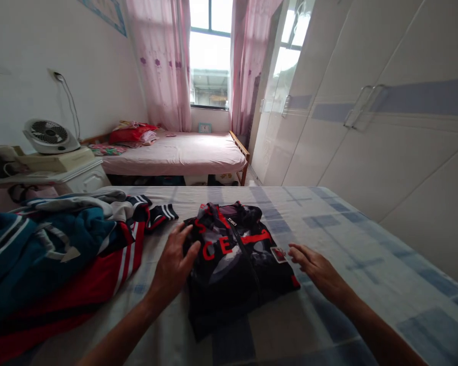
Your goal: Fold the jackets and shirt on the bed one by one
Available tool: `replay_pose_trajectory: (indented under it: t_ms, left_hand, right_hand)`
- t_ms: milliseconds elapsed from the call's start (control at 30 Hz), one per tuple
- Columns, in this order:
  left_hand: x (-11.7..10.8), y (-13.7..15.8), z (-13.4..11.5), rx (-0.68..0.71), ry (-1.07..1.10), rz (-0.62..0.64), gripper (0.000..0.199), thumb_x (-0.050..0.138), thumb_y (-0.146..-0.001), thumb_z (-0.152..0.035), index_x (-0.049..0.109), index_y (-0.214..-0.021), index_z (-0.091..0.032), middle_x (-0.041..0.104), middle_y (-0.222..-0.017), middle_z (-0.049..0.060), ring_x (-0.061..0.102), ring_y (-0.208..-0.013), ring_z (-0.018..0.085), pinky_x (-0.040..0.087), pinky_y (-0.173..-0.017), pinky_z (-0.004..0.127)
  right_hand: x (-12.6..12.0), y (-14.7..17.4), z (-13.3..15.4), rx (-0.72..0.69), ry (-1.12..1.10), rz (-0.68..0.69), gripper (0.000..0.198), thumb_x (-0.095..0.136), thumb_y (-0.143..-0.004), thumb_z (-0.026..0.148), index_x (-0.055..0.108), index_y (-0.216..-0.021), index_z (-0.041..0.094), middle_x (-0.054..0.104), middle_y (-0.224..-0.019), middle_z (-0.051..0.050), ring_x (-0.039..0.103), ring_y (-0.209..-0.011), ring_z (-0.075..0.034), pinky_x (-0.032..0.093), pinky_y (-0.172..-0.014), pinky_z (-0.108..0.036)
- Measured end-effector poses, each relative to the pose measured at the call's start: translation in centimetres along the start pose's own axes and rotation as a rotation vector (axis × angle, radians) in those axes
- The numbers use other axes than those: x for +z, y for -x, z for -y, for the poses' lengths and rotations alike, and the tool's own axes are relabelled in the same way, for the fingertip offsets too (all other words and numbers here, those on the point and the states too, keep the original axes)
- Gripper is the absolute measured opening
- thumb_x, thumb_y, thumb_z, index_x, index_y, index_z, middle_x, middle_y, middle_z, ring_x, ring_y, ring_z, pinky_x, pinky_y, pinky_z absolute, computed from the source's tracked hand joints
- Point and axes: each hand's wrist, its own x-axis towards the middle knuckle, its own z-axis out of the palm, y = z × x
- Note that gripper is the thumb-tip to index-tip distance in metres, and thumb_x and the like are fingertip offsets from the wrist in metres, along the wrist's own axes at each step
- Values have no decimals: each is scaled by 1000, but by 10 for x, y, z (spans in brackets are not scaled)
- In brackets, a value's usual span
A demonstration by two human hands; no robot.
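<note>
A black zip-up jacket (236,269) with red letters and grey patterning lies folded in front of me on the checked bedsheet (309,325). Its zipper runs down the middle, and a small tag or patch (278,254) shows near the right edge. My left hand (175,259) rests at the jacket's left edge, thumb and fingers apart, touching the cloth. Just off the right edge is my right hand (309,262), fingers stretched toward the tag and nothing held in it.
On the left lies a heap of clothes, with a teal garment (61,254) over a red one (130,259). Behind stand a second bed (183,152), a small fan (50,135) on a cabinet and a window with pink curtains (164,66). A white wardrobe (328,147) lines the right.
</note>
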Motion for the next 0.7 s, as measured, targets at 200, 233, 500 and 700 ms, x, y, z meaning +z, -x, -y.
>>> replay_pose_trajectory:
  t_ms: [200,233,500,700]
  left_hand:
    - [9,65,10,713,-690,223,60,51,-87,-39,33,-143,-29,29,-153,6,25,-140,29,30,-110,51]
    - [11,70,15,738,-737,241,63,50,-87,-40,29,-144,-25,33,-150,8,30,-138,28,33,-108,50]
    - [7,53,27,328,-481,114,41,41,-89,-42,58,-120,-20,48,-140,10,43,-130,25,39,-106,45]
    - [11,3,36,-134,-11,-13,62,53,-76,-44,48,-127,-10,46,-138,20,44,-128,31,37,-105,47]
  right_hand:
    - [27,-18,22,-150,-56,127,48,49,-81,44,61,-118,16,67,-112,-10,62,-103,-26,44,-92,-38]
    - [33,-21,23,-202,-66,119,45,52,-79,39,61,-118,17,67,-113,-9,61,-104,-25,43,-93,-36]
    - [29,-48,16,180,-609,240,40,68,-74,41,65,-104,14,69,-100,-9,65,-79,-16,51,-64,-24]
    - [23,-67,36,325,-995,583,25,64,-82,32,65,-90,9,72,-82,-7,67,-66,-12,55,-65,-22]
